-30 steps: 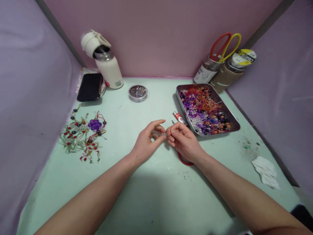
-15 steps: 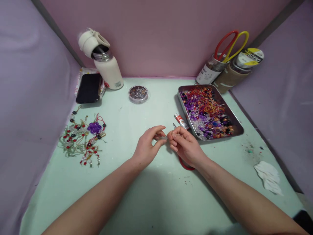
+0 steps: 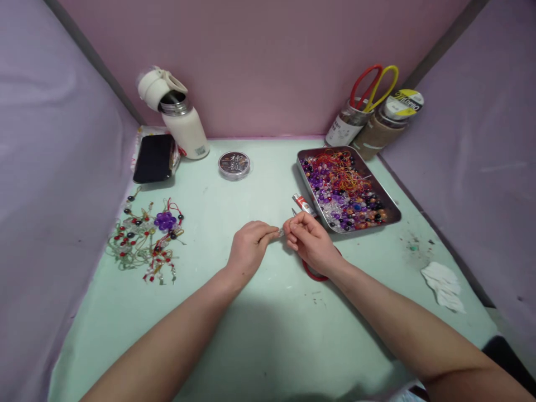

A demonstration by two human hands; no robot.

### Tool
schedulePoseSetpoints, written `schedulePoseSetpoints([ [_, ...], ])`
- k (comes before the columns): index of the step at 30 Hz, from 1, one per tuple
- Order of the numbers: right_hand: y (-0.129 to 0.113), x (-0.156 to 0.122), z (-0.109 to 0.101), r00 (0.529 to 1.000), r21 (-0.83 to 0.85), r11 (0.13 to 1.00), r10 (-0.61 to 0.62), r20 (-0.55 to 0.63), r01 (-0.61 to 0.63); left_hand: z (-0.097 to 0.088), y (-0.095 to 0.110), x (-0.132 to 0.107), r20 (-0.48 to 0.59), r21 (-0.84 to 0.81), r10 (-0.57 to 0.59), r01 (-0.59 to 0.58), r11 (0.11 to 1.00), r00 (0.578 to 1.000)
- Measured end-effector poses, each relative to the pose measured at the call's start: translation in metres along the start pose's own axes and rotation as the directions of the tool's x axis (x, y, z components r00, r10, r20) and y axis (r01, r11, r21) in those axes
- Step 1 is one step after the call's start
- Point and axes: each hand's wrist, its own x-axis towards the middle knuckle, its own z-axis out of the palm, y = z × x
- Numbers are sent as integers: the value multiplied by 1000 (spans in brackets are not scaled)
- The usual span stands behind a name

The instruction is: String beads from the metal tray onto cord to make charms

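Above the table's middle, my left hand (image 3: 250, 245) pinches small clear beads (image 3: 281, 231) between thumb and fingertips. My right hand (image 3: 309, 239) is closed close beside them, thumb against forefinger; what it pinches is too small to make out. Under my right hand lies a pair of scissors with a red handle (image 3: 312, 274), mostly covered. A red and white lighter (image 3: 304, 204) lies just beyond that hand, against a metal tray (image 3: 387, 196) of mixed beads (image 3: 335, 204) and tangled red and yellow cords (image 3: 349, 176).
Beaded strings (image 3: 144, 237) with a purple bead flower (image 3: 166, 221) lie on the left. Behind them stand a phone (image 3: 154, 158) and an open white bottle (image 3: 186, 131). A round spool (image 3: 234, 164) sits at the back. Jars (image 3: 344, 127) stand back right, a crumpled tissue (image 3: 443, 286) far right.
My left fingers have closed together over the clear beads, whose visible part is smaller. My right hand keeps its pinch. The whole view has shifted slightly.
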Motion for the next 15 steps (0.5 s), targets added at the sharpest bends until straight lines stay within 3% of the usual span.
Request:
schedulePoseSetpoints([
  [9,3,-6,-4,996,-337,937,-85,18,87,-1,4,2,-40,100,15,-11,995,999],
  [15,2,-7,-5,994,-397,912,-112,-1,102,-2,6,1,-61,-6,-74,74,997,995],
])
